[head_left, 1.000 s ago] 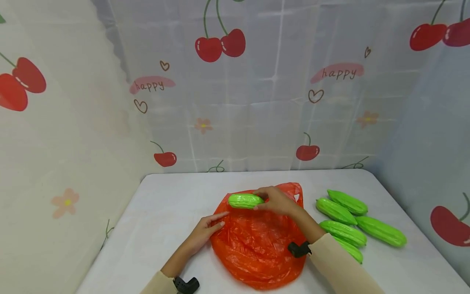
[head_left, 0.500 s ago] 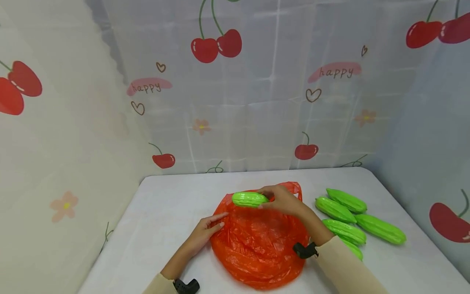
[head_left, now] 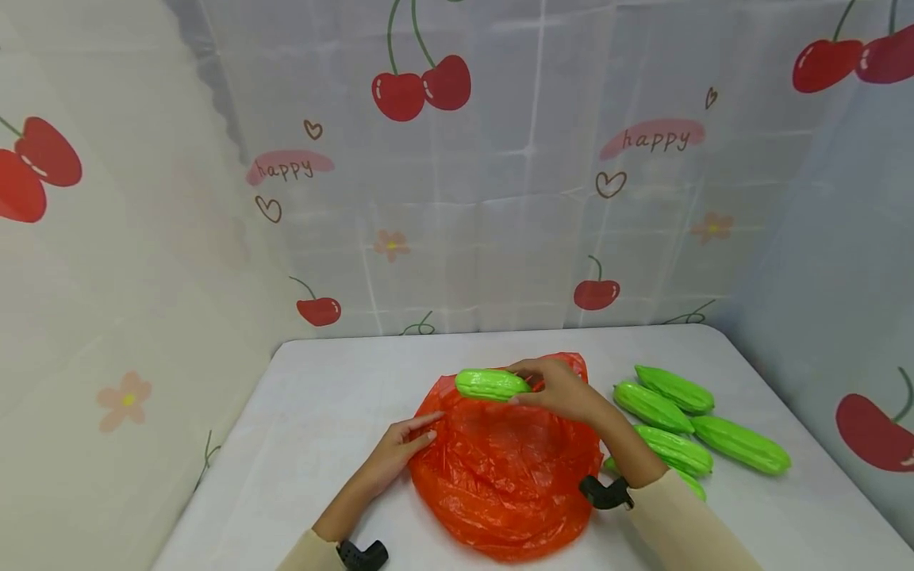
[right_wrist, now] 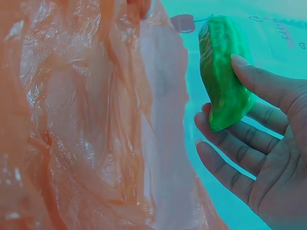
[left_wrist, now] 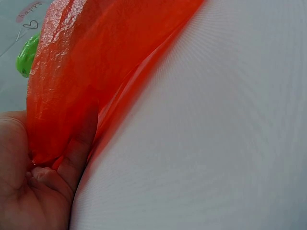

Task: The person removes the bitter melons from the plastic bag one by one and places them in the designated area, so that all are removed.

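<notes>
A red plastic bag [head_left: 514,468] lies on the table with its mouth toward the back. My left hand [head_left: 394,452] holds the bag's left edge, with the film between thumb and fingers [left_wrist: 79,148] in the left wrist view. Above the far part of the bag, my right hand [head_left: 560,387] grips a bright green, ridged bitter melon [head_left: 491,385] by its right end. In the right wrist view, the thumb presses one side of the bitter melon [right_wrist: 223,72] and fingertips support the other. The bag [right_wrist: 86,120] hangs wrinkled beside that hand.
Several more green bitter melons [head_left: 743,444] lie on the table's right side, partly covered by my right forearm. The white table [head_left: 336,381] has its back edge against a curtain [head_left: 500,198] printed with cherries. Black straps [head_left: 607,492] sit on both wrists.
My right hand has shifted slightly right and up with the bitter melon still gripped. The left hand stays at the bag's edge.
</notes>
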### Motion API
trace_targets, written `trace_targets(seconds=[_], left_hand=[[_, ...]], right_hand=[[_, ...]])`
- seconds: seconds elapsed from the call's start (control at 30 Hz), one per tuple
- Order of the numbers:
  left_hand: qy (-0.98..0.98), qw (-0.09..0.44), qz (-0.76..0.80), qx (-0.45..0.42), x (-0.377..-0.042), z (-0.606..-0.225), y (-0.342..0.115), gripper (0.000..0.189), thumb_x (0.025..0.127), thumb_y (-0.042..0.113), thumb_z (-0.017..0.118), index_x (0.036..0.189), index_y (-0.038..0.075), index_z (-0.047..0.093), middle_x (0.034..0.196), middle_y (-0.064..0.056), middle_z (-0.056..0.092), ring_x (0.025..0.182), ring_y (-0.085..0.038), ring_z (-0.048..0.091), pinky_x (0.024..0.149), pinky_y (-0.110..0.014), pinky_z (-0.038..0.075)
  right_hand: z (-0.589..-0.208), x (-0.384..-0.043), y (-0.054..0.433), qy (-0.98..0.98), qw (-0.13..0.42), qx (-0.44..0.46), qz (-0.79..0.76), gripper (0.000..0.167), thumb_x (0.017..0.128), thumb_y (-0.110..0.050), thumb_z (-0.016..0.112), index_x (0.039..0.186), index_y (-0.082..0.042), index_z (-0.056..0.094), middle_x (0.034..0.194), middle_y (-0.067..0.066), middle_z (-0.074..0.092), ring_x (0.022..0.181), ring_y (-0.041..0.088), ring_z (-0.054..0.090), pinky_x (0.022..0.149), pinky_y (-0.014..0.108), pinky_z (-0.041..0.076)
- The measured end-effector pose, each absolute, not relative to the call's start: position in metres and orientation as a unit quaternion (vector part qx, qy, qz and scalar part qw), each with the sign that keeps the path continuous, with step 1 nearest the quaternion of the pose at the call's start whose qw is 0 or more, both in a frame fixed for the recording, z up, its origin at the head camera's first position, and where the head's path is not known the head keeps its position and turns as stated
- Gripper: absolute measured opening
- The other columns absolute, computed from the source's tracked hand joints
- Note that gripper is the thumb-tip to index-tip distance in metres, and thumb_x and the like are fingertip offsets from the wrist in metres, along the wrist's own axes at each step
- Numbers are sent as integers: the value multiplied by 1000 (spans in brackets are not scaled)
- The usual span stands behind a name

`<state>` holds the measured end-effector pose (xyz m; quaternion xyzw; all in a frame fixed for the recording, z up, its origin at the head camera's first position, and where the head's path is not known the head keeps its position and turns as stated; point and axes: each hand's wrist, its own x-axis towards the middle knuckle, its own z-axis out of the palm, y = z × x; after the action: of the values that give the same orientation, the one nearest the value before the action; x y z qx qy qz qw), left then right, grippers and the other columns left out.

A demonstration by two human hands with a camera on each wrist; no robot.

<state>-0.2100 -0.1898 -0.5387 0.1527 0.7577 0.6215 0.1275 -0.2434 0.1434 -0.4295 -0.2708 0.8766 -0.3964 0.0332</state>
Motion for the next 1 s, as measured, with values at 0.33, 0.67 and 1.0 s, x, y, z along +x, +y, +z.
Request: trace_targets(seconds=[0.33,0.67,1.0], left_hand=[[758,126,623,145,-209,-536,-189,46,101,27,63,145,14,58,150,-6,53,144,-29,40,111,-38,42],[763,125,615,153,-211,-539,-189,45,102,27,62,145,15,58,150,-6,53,145,-30,38,114,-47,37],[760,129,618,155,-210,-537,-189,45,102,27,63,145,15,58,150,-6,53,145,-30,38,115,-46,37]], right_hand=[[-420,-231,146,874,25,-281,-395,47,86,-19,83,130,-10,69,114,1,71,95,18,67,78,30,60],[-415,-220,152,866,11,-296,-403,46,86,-20,83,130,-13,69,114,-2,71,98,19,66,81,31,59],[-412,-213,159,866,4,-296,-403,48,86,-19,83,132,-16,68,115,-3,70,100,18,65,84,38,59]])
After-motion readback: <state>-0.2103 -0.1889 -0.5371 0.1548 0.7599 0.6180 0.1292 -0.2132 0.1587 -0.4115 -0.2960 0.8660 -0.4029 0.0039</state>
